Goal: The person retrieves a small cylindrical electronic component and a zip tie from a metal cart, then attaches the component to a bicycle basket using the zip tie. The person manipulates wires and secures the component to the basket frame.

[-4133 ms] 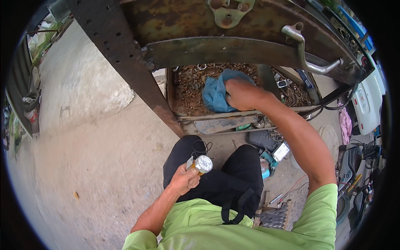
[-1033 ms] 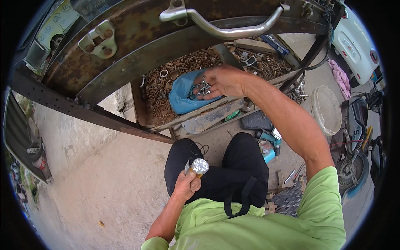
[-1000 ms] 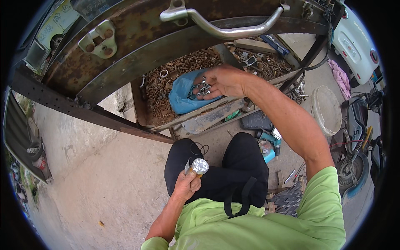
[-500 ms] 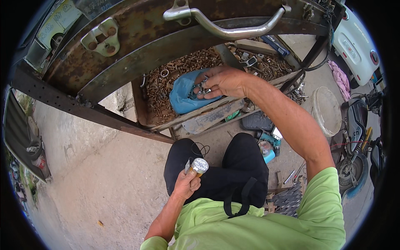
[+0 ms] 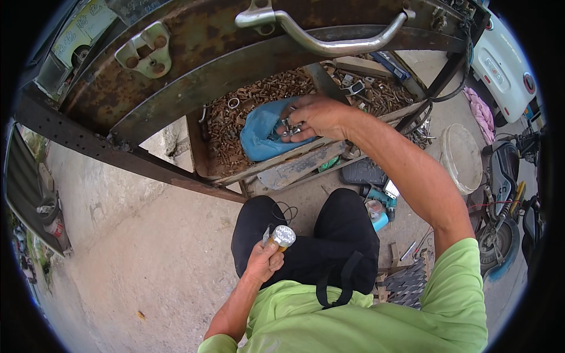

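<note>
Can read nothing clearly. Can see a line of small dark lettering across the back of the white vehicle (image 5: 503,79) at the right, with further marks in its recess, too small to tell. Can spot pale markings on the long blue box (image 5: 390,65), and perhaps a mark on the motorbike's (image 5: 504,176) side panel, blurred near the rim.

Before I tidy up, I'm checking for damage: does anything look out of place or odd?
Yes. The metal panel over the tray is blotched with rust. Inside the tray, brownish fasteners lie loose and jumbled; the shiny hardware in the right hand contrasts with them.
</note>
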A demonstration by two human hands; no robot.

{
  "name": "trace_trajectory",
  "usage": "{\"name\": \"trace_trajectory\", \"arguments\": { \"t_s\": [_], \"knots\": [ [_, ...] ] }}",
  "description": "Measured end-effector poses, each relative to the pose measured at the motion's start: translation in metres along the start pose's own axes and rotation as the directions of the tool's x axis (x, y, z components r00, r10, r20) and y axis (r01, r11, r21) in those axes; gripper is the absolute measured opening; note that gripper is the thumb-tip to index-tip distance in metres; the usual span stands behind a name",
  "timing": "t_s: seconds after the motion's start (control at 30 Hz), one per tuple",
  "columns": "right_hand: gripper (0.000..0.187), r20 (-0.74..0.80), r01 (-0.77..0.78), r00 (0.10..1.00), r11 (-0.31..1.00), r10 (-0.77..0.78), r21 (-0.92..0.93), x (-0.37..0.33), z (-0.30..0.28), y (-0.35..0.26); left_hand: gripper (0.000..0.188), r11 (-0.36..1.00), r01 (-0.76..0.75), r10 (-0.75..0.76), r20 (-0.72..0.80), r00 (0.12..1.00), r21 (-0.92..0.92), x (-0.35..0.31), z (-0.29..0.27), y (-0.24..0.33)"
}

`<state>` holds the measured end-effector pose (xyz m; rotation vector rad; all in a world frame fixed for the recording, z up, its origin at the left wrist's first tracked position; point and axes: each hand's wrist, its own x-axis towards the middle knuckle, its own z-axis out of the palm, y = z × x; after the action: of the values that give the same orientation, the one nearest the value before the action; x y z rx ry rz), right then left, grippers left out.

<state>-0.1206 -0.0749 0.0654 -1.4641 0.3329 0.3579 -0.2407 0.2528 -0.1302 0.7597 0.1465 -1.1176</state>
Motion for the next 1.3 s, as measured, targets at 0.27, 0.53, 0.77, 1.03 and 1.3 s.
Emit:
{"name": "trace_trajectory", "arguments": {
  "t_s": [0.27, 0.53, 0.77, 1.03, 1.3],
  "knots": [
    [0.037, 0.008, 0.027, 1.0, 1.0, -0.027, 0.012, 0.003, -0.004, 0.006, 0.03, 1.0, 0.011, -0.011, -0.002, 1.0, -0.006, 0.001, 0.001, -0.001],
    [0.03, 0.0, -0.023, 1.0, 0.997, 0.023, 0.069, 0.0, 0.002, -0.002, 0.035, 1.0, 0.011, -0.011, -0.013, 1.0, 0.025, 0.002, 0.001, 0.0],
    [0.028, -0.027, -0.074, 0.997, 0.99, 0.078, 0.121, 0.001, 0.001, -0.004, 0.028, 1.0, 0.019, -0.019, -0.01, 1.0, -0.002, 0.004, -0.001, -0.002],
    [0.031, -0.013, -0.062, 0.998, 0.991, 0.064, 0.122, 0.0, 0.002, -0.006, 0.027, 1.0, 0.019, -0.019, -0.01, 1.0, -0.002, 0.004, -0.004, -0.002],
    [0.037, 0.031, -0.012, 0.999, 0.999, 0.011, 0.034, 0.005, -0.002, 0.003, 0.026, 1.0, 0.028, -0.028, -0.008, 1.0, 0.004, 0.006, -0.004, -0.003]
  ]
}}
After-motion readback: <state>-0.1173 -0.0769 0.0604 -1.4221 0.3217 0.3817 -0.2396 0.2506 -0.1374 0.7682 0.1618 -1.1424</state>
